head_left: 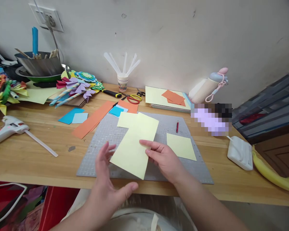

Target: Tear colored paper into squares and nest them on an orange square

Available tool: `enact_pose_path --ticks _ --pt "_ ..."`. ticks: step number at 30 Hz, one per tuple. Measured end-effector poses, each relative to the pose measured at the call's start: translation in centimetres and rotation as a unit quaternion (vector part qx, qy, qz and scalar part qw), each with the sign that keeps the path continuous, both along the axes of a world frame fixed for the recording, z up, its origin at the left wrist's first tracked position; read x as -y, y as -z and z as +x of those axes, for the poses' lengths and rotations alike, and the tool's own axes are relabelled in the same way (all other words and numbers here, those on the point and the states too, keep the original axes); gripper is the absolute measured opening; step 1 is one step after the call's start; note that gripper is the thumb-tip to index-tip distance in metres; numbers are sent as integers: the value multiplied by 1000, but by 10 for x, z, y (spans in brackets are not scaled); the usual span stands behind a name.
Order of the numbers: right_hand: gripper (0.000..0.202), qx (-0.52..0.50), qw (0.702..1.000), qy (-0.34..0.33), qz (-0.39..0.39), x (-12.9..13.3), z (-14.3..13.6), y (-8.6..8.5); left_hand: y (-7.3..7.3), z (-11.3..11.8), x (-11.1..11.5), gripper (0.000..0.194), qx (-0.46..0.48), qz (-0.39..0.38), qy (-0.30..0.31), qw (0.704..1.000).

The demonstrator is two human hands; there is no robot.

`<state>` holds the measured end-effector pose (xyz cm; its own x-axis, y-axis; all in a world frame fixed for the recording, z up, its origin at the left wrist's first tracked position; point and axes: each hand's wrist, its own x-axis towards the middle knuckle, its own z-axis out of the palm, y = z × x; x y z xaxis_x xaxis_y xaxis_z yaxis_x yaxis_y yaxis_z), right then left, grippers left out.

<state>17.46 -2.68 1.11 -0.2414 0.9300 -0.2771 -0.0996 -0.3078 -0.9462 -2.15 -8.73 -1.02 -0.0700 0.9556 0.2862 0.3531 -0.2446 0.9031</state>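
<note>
Over the centre of the grey mat (167, 123), a pale-yellow sheet (135, 147) is up, right hand (167, 160) grip pinching its 3 o'clock edge; left hand (104, 189) spread at 8, contact unclear. A smaller yellow piece (124, 120) at 11 o'clock and a yellow square (181, 147) at 3 look cut already; held sheet looks whole, no folds seen. Front edge of the bench (50, 170) sits close at 6; most room looks toward 9.

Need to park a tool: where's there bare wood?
Front left, between glue gun and mat, bar a grey scrap. Right, between mat and white box. Crowded: back row with flowers, cutter, cup; mat centre, under the right hand and its sheet.
</note>
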Motion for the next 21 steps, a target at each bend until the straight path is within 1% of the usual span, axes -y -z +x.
enact_pose_path --ticks 1,2,3,4,5,6,7,8,9,10,11,12,13,14,16,17,19,21 --pt "39 -4 1000 -11 -13 -4 4 -1 2 -7 0 94 -95 76 -18 992" --pt "39 -3 999 -28 -23 -7 7 -1 2 -13 -1 81 -188 133 -27 973" --pt "38 6 998 -50 -29 -9 9 -2 1 -18 -2 63 -262 171 -29 949" --pt "37 25 996 -79 -30 -11 11 -2 -2 -21 -4 44 -311 189 -16 931" --pt "38 51 992 -110 -26 -13 12 -2 -7 -24 -6 29 -339 190 9 921" --pt "40 86 987 -137 -18 -15 12 -2 -12 -25 -10 22 -349 177 44 919" --pt "43 132 980 -152 1 -18 13 -1 -18 -25 -14 20 -347 152 83 922" --pt "46 189 970 -148 32 -20 14 -1 -23 -25 -20 19 -340 118 114 926" --pt "48 251 957 -124 77 -23 16 0 -27 -25 -27 19 -333 78 136 930" --pt "47 309 938 -86 129 -26 18 -1 -31 -24 -34 19 -324 35 140 935" --pt "45 353 917 -50 182 -29 19 -2 -34 -23 -43 20 -319 -8 131 939" --pt "41 376 897 -27 230 -33 21 -5 -36 -23 -52 21 -321 -48 116 939" --pt "37 380 885 -25 269 -37 22 -7 -38 -22 -62 22 -330 -81 100 935" --pt "34 369 880 -40 297 -41 22 -9 -39 -21 -71 23 -344 -101 89 929" --pt "30 342 872 -102 336 -48 19 -12 -39 -20 -89 23 -365 -115 83 920" --pt "30 336 862 -132 355 -52 17 -12 -39 -20 -97 23 -372 -115 83 917" --pt "34 339 837 -180 390 -59 13 -7 -36 -19 -110 21 -383 -113 82 913" --pt "33 356 810 -213 414 -64 9 3 -32 -20 -116 20 -394 -105 80 910"
